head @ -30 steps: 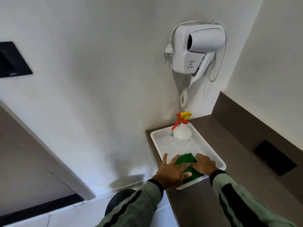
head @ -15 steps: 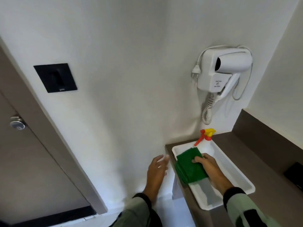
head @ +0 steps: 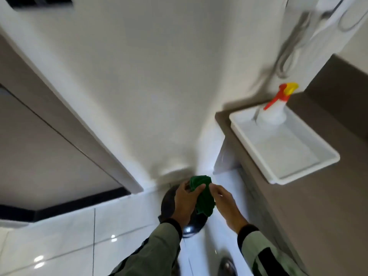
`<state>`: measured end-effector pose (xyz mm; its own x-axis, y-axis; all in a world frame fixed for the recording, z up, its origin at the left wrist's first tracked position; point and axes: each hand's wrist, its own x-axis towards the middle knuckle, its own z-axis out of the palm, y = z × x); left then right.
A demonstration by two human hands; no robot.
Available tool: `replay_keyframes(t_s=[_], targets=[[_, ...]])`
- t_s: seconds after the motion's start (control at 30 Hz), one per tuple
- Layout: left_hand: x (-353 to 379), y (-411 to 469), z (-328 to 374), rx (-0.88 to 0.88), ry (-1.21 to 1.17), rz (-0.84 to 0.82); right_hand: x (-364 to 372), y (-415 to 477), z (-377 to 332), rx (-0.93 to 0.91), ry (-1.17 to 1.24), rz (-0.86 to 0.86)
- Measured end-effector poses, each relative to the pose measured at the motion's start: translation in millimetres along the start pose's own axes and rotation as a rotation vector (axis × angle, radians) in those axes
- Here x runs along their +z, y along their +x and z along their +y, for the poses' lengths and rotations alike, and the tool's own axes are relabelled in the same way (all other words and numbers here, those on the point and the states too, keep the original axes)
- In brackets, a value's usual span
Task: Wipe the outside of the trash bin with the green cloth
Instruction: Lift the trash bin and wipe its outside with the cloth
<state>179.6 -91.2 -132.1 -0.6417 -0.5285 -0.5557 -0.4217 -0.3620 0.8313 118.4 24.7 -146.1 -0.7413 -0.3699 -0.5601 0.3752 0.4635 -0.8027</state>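
Both hands are low in the middle of the view, above the bin [head: 169,204]. The left hand [head: 184,202] is closed around the cloth [head: 202,196], with its thumb lying across the green folds. The right hand [head: 225,204] pinches the cloth's right edge with its fingertips. The cloth is bunched up between the two hands and hangs a little below them.

The bin is dark and round. It stands on the shiny white floor [head: 59,236], close to the wall [head: 149,76]. The hands and the cloth cover most of it, so only its left side and a bit of its shiny lower edge show. I cannot tell if the cloth touches the bin.

At about 2 o'clock from the hands, a white tray [head: 288,156] sits on the brown bench [head: 318,216]. A spray bottle [head: 272,114] with a red and yellow top stands in the tray's far corner. The rest of the tray is bare.

At 1 o'clock, high on the wall, a white hair dryer [head: 328,12] with a curly cord is blurred. At 9 o'clock is a brown door [head: 39,146]. A shoe tip [head: 228,265] shows at 6 o'clock.
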Motion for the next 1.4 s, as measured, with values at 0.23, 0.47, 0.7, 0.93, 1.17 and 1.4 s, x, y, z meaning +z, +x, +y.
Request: replay_keyframes(t_s=[0.23, 0.47, 0.7, 0.93, 1.17, 1.4], targets=[[25.4, 18.5, -128.2, -0.317, 0.209, -0.244, -3.4, 10.1, 170.1, 0.451, 0.634, -0.07], [11.3, 163.4, -286.8, 0.516, 1.406, 0.029, 2.0, 84.1, 370.0, 0.725, 0.098, 0.23], [45.1, 220.7, -395.4, 0.316, 1.615, -0.053, 22.5, 157.4, 456.0, 0.552, -0.205, 0.172], [40.9, 228.0, -410.9, 0.354, 1.51, 0.022, 40.9, 191.6, 450.1, 0.466, -0.146, 0.129], [-35.8, 224.8, -371.2, 0.257, 1.214, 0.096, 69.6, 208.6, 415.5, 0.345, -0.16, 0.113], [-142.5, 256.4, -322.9, 0.182, 1.021, 0.333, 127.6, 255.7, 397.2, 0.078, -0.25, 0.12]])
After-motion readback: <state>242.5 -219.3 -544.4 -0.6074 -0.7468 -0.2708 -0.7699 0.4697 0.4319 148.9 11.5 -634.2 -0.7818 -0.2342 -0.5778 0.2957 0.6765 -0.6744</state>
